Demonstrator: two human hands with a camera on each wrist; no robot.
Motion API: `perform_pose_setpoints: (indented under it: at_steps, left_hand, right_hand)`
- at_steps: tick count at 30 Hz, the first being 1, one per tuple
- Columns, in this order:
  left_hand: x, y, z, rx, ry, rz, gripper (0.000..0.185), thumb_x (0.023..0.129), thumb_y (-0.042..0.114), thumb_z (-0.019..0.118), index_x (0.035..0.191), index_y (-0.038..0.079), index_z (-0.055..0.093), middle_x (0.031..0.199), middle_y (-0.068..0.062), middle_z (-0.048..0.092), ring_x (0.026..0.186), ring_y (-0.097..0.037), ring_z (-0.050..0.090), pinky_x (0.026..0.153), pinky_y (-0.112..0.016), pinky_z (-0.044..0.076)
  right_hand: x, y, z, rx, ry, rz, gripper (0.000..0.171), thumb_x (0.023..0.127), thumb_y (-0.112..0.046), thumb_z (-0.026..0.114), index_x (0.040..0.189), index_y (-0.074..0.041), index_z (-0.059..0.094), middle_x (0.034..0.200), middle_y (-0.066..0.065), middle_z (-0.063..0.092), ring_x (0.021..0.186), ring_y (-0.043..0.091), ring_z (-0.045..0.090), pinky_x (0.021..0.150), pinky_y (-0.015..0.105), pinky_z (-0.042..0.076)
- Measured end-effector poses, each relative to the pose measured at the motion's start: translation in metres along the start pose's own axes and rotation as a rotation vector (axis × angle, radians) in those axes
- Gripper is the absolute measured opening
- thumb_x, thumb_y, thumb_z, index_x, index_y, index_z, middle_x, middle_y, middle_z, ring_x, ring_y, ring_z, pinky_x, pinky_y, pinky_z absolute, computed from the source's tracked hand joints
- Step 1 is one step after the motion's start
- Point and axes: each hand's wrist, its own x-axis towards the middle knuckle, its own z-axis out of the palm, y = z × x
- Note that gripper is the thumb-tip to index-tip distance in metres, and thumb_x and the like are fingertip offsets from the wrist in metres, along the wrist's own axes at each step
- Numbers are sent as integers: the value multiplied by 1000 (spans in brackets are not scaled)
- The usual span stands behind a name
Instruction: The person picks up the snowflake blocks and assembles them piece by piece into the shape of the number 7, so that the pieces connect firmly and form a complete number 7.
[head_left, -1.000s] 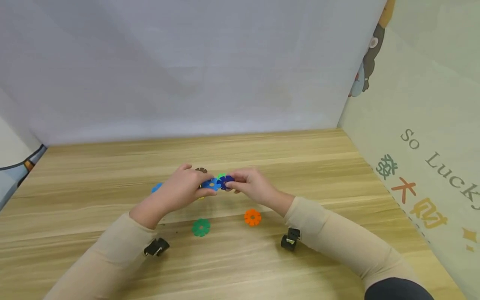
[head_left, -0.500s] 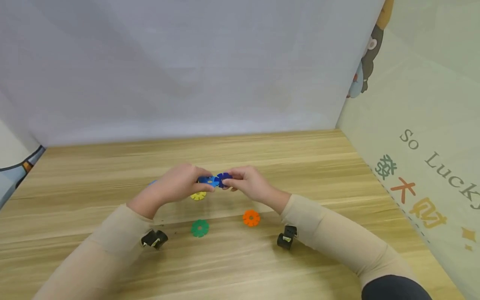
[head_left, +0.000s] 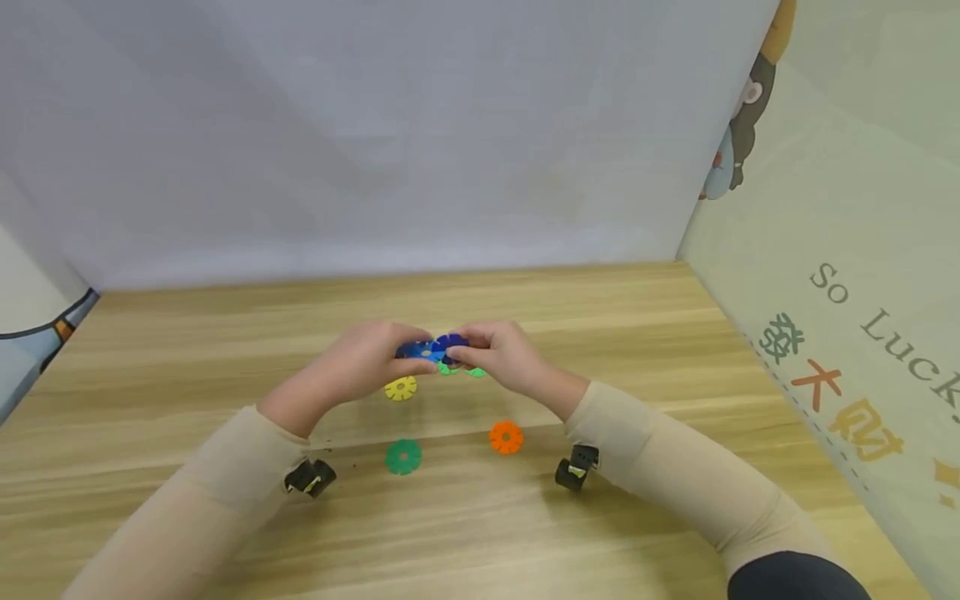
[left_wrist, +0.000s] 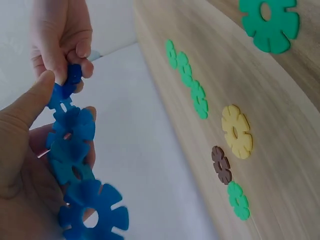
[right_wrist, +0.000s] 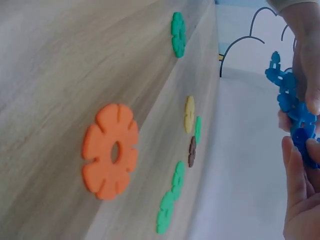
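Observation:
My left hand (head_left: 356,362) grips a chain of interlocking blue flower-shaped plastic discs (left_wrist: 70,155), thumb on one side and fingers on the other. Toward the wrist, the chain's loose end hangs past the left palm in the left wrist view. My right hand (head_left: 508,358) pinches a dark blue flower disc (head_left: 450,342) between thumb and fingers at the chain's other end, where it overlaps the lighter blue disc. Both hands are close together above the table, and their fingers hide part of the chain.
On the wooden table (head_left: 480,533) lie a yellow disc (head_left: 401,388), a green disc (head_left: 403,457) and an orange disc (head_left: 506,437). Beyond them are a brown disc (left_wrist: 221,165), a light green disc (left_wrist: 238,201) and a linked light green row (left_wrist: 185,70). A pale backdrop (head_left: 375,167) stands behind.
Both hands, still holding the blue discs, have shifted slightly up in the head view. The blue disc seen left of the left wrist and the brown disc are now hidden there.

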Motion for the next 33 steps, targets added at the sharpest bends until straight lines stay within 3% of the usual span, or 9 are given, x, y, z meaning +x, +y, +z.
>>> perform_pose_setpoints:
  at_steps: [6, 10, 16, 22, 27, 30, 33]
  left_hand:
    - [-6, -7, 4, 21, 25, -80, 46, 88, 35, 64, 120, 1, 60, 106, -11, 65, 87, -19, 61, 75, -38, 50]
    - [-12, -17, 5, 99, 12, -149, 51, 88, 37, 64, 121, -1, 58, 112, -15, 63, 98, -29, 61, 84, -45, 48]
    - [-20, -25, 10, 108, 13, -175, 53, 87, 39, 65, 122, -1, 58, 117, -18, 61, 106, -36, 57, 90, -50, 44]
    - [-24, -27, 12, 87, 21, -157, 52, 88, 37, 64, 122, -1, 58, 116, -18, 61, 105, -36, 58, 89, -50, 44]
    - [-25, -28, 18, 81, 15, -159, 51, 88, 35, 65, 123, -1, 57, 115, -20, 61, 104, -35, 58, 89, -50, 45]
    - [-26, -27, 22, 82, 7, -154, 51, 88, 35, 64, 123, -1, 57, 113, -20, 62, 102, -34, 60, 88, -49, 46]
    - [-27, -25, 23, 73, -1, -132, 50, 88, 34, 64, 122, -2, 57, 114, -19, 62, 104, -35, 59, 90, -48, 45]
  right_hand:
    - [0, 4, -2, -88, -135, 92, 44, 93, -17, 59, 134, -3, 48, 109, 11, 66, 96, 22, 64, 79, 30, 52]
    - [-3, 17, 6, -159, -268, 156, 46, 94, -14, 58, 135, 1, 45, 113, 11, 64, 101, 21, 63, 84, 26, 50]
    - [-8, 24, 22, -339, -449, 71, 36, 92, -13, 59, 125, 1, 56, 112, 9, 64, 103, 19, 61, 87, 22, 46]
    - [-10, 18, 29, -451, -542, -45, 38, 90, -11, 61, 125, 2, 55, 120, 13, 60, 106, 21, 59, 91, 22, 44]
    - [-15, 17, 33, -645, -619, -162, 43, 90, -16, 62, 129, -1, 52, 126, 11, 55, 114, 20, 52, 98, 25, 38]
    - [-23, 16, 24, -693, -642, -152, 45, 90, -19, 63, 130, -2, 52, 128, 11, 52, 118, 21, 49, 101, 27, 36]
    - [-31, 18, 5, -708, -616, -97, 46, 86, -19, 68, 127, -2, 55, 122, 10, 54, 110, 21, 52, 97, 29, 40]
